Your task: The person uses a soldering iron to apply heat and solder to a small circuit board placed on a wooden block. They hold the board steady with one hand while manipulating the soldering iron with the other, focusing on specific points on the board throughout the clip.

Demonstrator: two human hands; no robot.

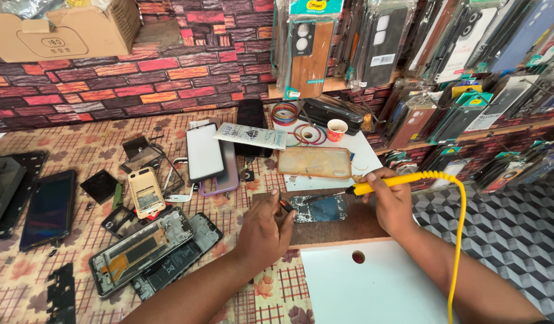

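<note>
My right hand (392, 203) grips a yellow soldering iron (385, 183) whose dark tip points left at a small blue circuit board (320, 209) lying on a brown wooden board (349, 229). Its yellow cord (460, 240) coils off to the right and drops down. At the circuit board's left edge, my left hand (265, 231) pinches a thin orange-and-black tool (284, 206).
Opened phones and loose parts (142, 249) cover the patterned cloth at left. A clear phone case (314, 162), tape rolls (285, 114) and a small paper cup (337, 129) lie behind the board. Packaged phone cases (457, 54) hang at right. A white panel with a hole (358, 257) is nearest me.
</note>
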